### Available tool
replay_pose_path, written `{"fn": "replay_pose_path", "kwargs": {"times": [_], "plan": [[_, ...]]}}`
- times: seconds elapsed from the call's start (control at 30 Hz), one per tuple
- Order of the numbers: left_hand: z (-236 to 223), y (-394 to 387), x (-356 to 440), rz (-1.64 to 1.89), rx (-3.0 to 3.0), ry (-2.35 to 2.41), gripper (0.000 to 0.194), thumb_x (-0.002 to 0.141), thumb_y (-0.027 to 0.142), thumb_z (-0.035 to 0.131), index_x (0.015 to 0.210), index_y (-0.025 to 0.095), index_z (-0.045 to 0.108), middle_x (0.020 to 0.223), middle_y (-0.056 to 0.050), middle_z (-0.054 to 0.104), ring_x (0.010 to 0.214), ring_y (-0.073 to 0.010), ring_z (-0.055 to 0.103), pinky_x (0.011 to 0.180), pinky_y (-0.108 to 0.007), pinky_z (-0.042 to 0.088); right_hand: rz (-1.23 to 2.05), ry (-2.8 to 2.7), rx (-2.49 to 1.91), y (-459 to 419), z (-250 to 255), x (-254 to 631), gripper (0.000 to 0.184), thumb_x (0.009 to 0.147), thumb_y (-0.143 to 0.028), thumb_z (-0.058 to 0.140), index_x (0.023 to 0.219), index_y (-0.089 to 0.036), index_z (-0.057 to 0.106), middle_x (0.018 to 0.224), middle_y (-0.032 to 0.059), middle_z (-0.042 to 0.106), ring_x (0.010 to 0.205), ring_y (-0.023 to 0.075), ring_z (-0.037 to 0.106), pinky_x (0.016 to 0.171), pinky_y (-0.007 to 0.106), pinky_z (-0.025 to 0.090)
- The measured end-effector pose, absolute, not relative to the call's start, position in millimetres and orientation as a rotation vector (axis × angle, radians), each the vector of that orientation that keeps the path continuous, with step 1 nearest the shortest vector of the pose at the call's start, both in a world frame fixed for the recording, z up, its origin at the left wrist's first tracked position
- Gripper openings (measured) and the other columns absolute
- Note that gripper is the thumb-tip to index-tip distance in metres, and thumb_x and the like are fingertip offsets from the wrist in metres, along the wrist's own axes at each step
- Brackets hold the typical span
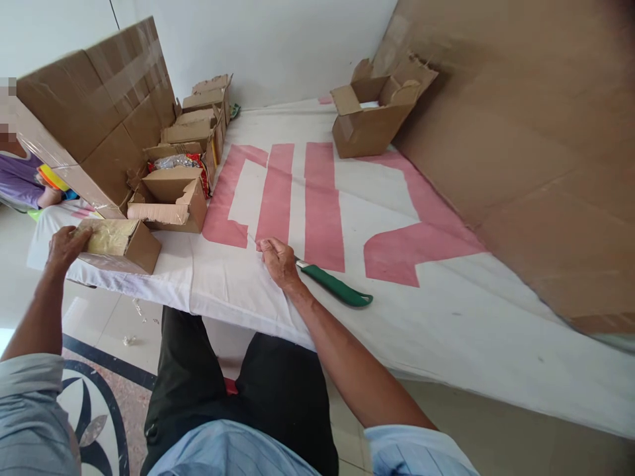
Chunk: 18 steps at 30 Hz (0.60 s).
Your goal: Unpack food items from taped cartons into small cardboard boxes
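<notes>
- At the left fingers, the small carton lies on the cloth-covered table; the left hand is curled over its left end, grasping it.
- Under and just right of those fingertips, yellowish film shows along the carton's upper side.
- Right hand: fingers drawn together in a pinch above the cloth; whether anything thin sits between them, cannot tell.
- Right of the right fingers, a green-handled knife extends past the wrist; its blade is largely hidden by the hand, and contact cannot be confirmed.
- Beyond the left fingers and to their right, an open carton stands just behind the small one, heading a row of open cartons; one contains a red-edged packet.
- Well beyond the right fingers, rightward, stands another open carton, near a large cardboard panel.
- Beyond the left fingers, leftward, another person's purple sleeve is visible.
</notes>
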<state>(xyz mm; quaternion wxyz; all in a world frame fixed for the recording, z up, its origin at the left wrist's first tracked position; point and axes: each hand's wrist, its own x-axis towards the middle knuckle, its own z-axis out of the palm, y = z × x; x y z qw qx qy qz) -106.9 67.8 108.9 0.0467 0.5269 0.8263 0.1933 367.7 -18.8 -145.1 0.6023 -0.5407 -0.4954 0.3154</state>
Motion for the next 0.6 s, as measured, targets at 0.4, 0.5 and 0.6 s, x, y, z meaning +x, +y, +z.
{"fn": "replay_pose_path", "kwargs": {"times": [0.4, 0.5, 0.6], "plan": [[69, 31, -70, 0.661, 1.778, 2.29, 0.071, 0.098, 0.057, 0.075, 0.152, 0.011, 0.069, 0.139, -0.018, 0.076, 0.126, -0.0349, 0.069, 0.111, -0.048, 0.055, 0.722, -1.096, -1.28, -22, -152, 365, 0.056, 0.104, -0.075, 0.057, 0.089, -0.024, 0.072, 0.083, 0.0047, 0.074, 0.067, 0.0194, 0.058, 0.064, 0.035, 0.05], [51, 8, -50, 0.749, 1.873, 2.127, 0.074, 0.093, 0.063, 0.074, 0.152, 0.018, 0.07, 0.137, -0.016, 0.078, 0.127, -0.0369, 0.071, 0.11, -0.049, 0.057, 0.727, -1.079, -1.293, -22, -150, 365, 0.054, 0.102, -0.074, 0.058, 0.088, -0.024, 0.072, 0.081, 0.0041, 0.073, 0.068, 0.0198, 0.059, 0.063, 0.035, 0.05], [33, -14, -30, 0.883, 1.875, 1.888, 0.079, 0.088, 0.07, 0.075, 0.149, 0.02, 0.071, 0.131, -0.013, 0.08, 0.112, -0.0334, 0.075, 0.097, -0.045, 0.062, 0.75, -1.076, -1.309, -21, -146, 365, 0.054, 0.099, -0.075, 0.06, 0.091, -0.024, 0.074, 0.083, 0.0042, 0.075, 0.069, 0.0199, 0.059, 0.064, 0.035, 0.052]]}}
